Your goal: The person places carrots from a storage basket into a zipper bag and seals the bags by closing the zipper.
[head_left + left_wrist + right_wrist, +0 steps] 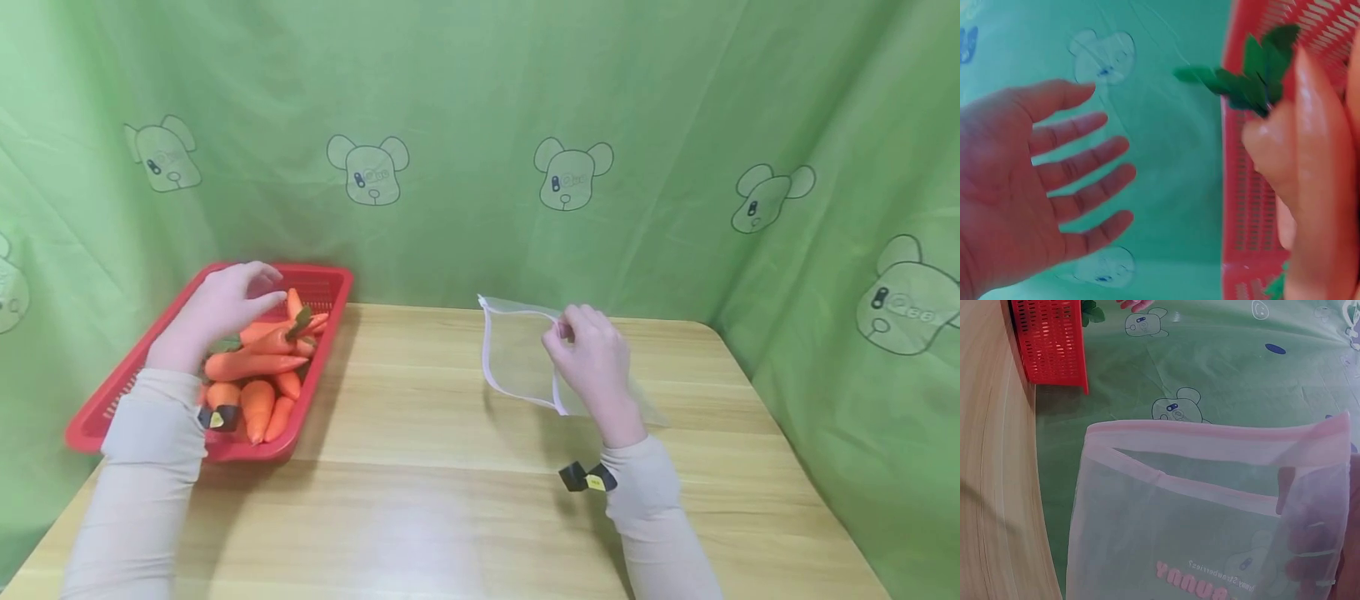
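Over the carrots [255,364], the person's left grip [225,312] hovers with its fingers well apart and holds nothing; the left wrist view shows a gap between it and the nearest carrot. The right grip [595,358] is clamped on the mesh bag [522,354], pinching it at the rim [1222,442], above the right part of the worktop [420,467]. Holding it there, by one side of the mouth, seems to be what lets the edging gape — the two bands stand apart — while the sheer body hangs free. Whether its far end touches the worktop, I cannot tell. The carrots lie heaped in the red basket [321,367] at the left, whose raised walls probably keep such tapered shapes from rolling, and that spot sits within easy reach of the left arm.
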Available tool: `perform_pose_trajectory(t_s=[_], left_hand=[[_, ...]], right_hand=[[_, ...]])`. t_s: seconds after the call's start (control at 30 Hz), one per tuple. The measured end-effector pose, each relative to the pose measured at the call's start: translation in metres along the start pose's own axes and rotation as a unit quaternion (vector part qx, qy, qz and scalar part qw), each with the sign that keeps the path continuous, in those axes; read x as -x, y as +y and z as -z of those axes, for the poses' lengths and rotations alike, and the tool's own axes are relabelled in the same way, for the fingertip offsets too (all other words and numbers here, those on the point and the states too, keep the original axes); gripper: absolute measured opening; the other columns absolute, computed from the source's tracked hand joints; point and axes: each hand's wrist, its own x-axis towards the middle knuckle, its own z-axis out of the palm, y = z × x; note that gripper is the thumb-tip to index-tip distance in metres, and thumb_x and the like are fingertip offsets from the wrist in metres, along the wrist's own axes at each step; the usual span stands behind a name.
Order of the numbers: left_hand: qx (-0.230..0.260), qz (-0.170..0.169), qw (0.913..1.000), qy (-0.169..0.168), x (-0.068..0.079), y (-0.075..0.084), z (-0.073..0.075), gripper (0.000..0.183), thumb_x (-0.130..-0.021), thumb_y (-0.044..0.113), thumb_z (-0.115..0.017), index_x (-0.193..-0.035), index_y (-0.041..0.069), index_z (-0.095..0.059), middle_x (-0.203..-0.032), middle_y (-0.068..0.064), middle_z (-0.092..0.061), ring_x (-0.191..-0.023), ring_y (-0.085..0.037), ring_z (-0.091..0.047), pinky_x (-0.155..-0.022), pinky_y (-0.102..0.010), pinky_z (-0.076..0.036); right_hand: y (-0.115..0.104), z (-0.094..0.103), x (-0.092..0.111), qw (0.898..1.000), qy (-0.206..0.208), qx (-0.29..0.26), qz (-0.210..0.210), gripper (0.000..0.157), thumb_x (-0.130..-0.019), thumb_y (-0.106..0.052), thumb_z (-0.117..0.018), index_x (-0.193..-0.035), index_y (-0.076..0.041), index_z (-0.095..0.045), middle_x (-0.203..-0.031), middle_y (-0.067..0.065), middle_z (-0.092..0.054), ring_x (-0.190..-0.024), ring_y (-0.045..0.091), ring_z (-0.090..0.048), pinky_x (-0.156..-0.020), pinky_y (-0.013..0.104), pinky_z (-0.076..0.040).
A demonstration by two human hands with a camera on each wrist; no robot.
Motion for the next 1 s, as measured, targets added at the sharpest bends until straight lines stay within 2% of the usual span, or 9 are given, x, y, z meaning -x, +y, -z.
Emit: perform_pose_trajectory(t_s=[0.1, 0.2, 0.37, 0.57, 0.73, 0.83, 0.9, 0.97, 1.0], left_hand=[[0.024, -0.001, 0.9993, -0.028, -0.001, -0.011, -0.001, 0.046, -0.096, 0.033, -0.058, -0.132, 0.006, -0.053, -0.131, -0.017, -0.058, -0.119, -0.033, -0.054, -0.101, -0.056, -0.042], [0.050, 0.004, 0.9979, -0.041, -0.002, -0.020, -0.006, 0.044, -0.095, 0.033, -0.061, -0.132, 0.010, -0.054, -0.130, -0.013, -0.059, -0.118, -0.029, -0.053, -0.103, -0.053, -0.042], [0.085, -0.008, 0.9950, -0.053, -0.003, -0.031, -0.016, 0.038, -0.093, 0.019, -0.064, -0.130, 0.013, -0.055, -0.127, -0.009, -0.060, -0.118, -0.026, -0.053, -0.104, -0.048, -0.040], [0.088, -0.013, 0.9902, -0.107, -0.003, -0.040, -0.024, 0.049, -0.093, 0.017, -0.062, -0.139, 0.006, -0.048, -0.137, -0.016, -0.054, -0.126, -0.033, -0.048, -0.106, -0.053, -0.036], [0.091, 0.000, 0.9852, -0.145, -0.001, -0.042, -0.027, 0.053, -0.091, 0.019, -0.065, -0.140, 0.007, -0.046, -0.141, -0.017, -0.052, -0.130, -0.035, -0.047, -0.108, -0.053, -0.034], [0.106, 0.019, 0.9814, -0.159, -0.001, -0.042, -0.030, 0.052, -0.089, 0.021, -0.069, -0.137, 0.010, -0.050, -0.133, -0.015, -0.057, -0.123, -0.033, -0.052, -0.105, -0.048, -0.039], [0.117, 0.032, 0.9784, -0.167, 0.000, -0.041, -0.034, 0.045, -0.088, 0.020, -0.071, -0.128, 0.010, -0.055, -0.119, -0.014, -0.061, -0.112, -0.029, -0.057, -0.098, -0.042, -0.045], [0.142, 0.048, 0.9728, -0.176, 0.000, -0.040, -0.040, 0.038, -0.087, 0.018, -0.073, -0.120, 0.008, -0.058, -0.108, -0.014, -0.064, -0.101, -0.026, -0.060, -0.089, -0.036, -0.051], [0.167, 0.058, 0.9671, -0.183, 0.001, -0.040, -0.042, 0.037, -0.087, 0.014, -0.072, -0.120, 0.006, -0.057, -0.104, -0.015, -0.063, -0.097, -0.024, -0.061, -0.086, -0.034, -0.053]], right_hand=[[-0.001, 0.000, 0.000, 1.000, -0.003, 0.000, -0.001, 0.012, -0.076, -0.009, -0.060, -0.066, -0.010, -0.052, -0.063, 0.005, -0.052, -0.058, 0.021, -0.048, -0.050, 0.029, -0.036], [-0.002, 0.000, 0.000, 1.000, -0.006, 0.000, -0.001, 0.012, -0.075, -0.008, -0.060, -0.067, -0.010, -0.052, -0.063, 0.006, -0.052, -0.058, 0.022, -0.048, -0.050, 0.029, -0.036], [-0.003, 0.000, -0.001, 1.000, -0.012, -0.003, -0.002, 0.011, -0.075, -0.008, -0.060, -0.067, -0.010, -0.052, -0.064, 0.006, -0.053, -0.059, 0.022, -0.049, -0.051, 0.030, -0.038], [-0.002, 0.000, -0.001, 1.000, -0.008, -0.004, 0.001, 0.011, -0.075, -0.008, -0.059, -0.066, -0.010, -0.052, -0.063, 0.006, -0.052, -0.058, 0.022, -0.048, -0.050, 0.028, -0.036], [-0.001, -0.001, -0.001, 1.000, 0.002, -0.003, 0.009, 0.012, -0.075, -0.008, -0.059, -0.066, -0.010, -0.051, -0.063, 0.006, -0.052, -0.058, 0.021, -0.049, -0.050, 0.028, -0.037], [-0.001, -0.001, -0.001, 1.000, 0.002, -0.003, 0.012, 0.012, -0.075, -0.008, -0.059, -0.066, -0.010, -0.051, -0.063, 0.006, -0.052, -0.058, 0.021, -0.049, -0.050, 0.028, -0.037], [-0.002, 0.000, -0.001, 1.000, 0.001, -0.003, 0.013, 0.012, -0.075, -0.008, -0.059, -0.066, -0.009, -0.051, -0.063, 0.006, -0.052, -0.057, 0.021, -0.049, -0.050, 0.028, -0.037], [-0.002, 0.000, 0.000, 1.000, -0.001, -0.004, 0.013, 0.012, -0.075, -0.008, -0.059, -0.066, -0.009, -0.051, -0.062, 0.006, -0.052, -0.057, 0.021, -0.048, -0.050, 0.028, -0.036], [-0.002, 0.000, 0.000, 1.000, -0.001, -0.005, 0.013, 0.012, -0.075, -0.007, -0.059, -0.066, -0.009, -0.051, -0.062, 0.006, -0.052, -0.057, 0.021, -0.048, -0.050, 0.028, -0.036]])
